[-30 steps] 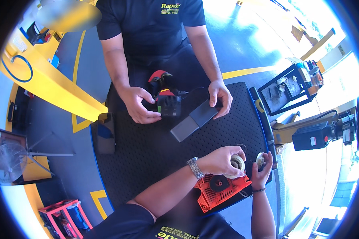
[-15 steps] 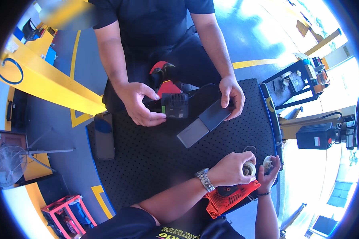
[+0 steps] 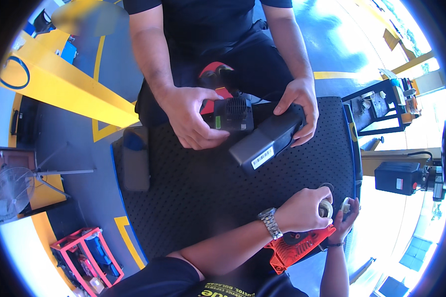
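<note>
In my left hand [image 3: 302, 212], which wears a metal watch, I grip a cream plastic ring-shaped part [image 3: 325, 208] above an orange ribbed housing [image 3: 302, 243]. The housing looks like a starter cover and lies at the near right corner of the mat. To its right, my right hand [image 3: 348, 222] is raised, its fingers around a small cream toothed-looking part [image 3: 346, 205]. A thin loop of cord [image 3: 327, 186] shows just beyond my left fingers.
Across the black perforated mat [image 3: 198, 198], another person holds a black vented device [image 3: 233, 116] and a dark box [image 3: 272, 136] with a white label. A dark case [image 3: 135, 166] lies at left. A yellow post [image 3: 79, 94] and a fan [image 3: 15, 190] stand beyond.
The whole view has shifted, moving most things rightward. The other person has tilted the dark box, bringing its white label into sight. My hands keep nearly the same grip on the cream parts.
</note>
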Tool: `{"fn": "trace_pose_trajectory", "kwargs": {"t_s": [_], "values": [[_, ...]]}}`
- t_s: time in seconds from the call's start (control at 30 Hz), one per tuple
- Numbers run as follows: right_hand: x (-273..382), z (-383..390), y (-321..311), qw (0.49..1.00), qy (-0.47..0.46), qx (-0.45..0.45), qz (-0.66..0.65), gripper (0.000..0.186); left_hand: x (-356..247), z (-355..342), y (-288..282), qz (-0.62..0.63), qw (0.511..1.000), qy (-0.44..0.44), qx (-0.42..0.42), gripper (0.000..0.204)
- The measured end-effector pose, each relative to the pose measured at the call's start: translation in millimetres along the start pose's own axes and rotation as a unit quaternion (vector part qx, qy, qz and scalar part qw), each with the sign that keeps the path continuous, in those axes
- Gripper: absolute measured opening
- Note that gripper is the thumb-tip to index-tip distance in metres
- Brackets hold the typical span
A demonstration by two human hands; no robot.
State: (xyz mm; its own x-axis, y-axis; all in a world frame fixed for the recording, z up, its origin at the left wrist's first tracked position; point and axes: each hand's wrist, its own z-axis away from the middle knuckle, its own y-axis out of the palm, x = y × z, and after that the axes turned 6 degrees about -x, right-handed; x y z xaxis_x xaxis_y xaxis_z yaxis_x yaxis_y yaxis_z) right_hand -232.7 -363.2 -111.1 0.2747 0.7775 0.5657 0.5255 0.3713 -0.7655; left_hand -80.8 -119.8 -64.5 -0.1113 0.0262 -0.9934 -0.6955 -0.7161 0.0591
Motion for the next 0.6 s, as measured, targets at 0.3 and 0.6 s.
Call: {"fn": "trace_pose_trajectory", "kwargs": {"t_s": [0.3, 0.6], "values": [[-7.9, -0.2, -0.3, 1.000, -0.011, 0.002, -0.011, 0.068, -1.4, -0.9, -2.4, 0.044, 0.999, -0.003, -0.003, 0.043], [-10.6, -0.8, -0.5, 1.000, -0.002, -0.004, 0.005, 0.067, -7.6, -3.1, -6.5, 0.095, 0.995, -0.027, -0.026, 0.041]]}}
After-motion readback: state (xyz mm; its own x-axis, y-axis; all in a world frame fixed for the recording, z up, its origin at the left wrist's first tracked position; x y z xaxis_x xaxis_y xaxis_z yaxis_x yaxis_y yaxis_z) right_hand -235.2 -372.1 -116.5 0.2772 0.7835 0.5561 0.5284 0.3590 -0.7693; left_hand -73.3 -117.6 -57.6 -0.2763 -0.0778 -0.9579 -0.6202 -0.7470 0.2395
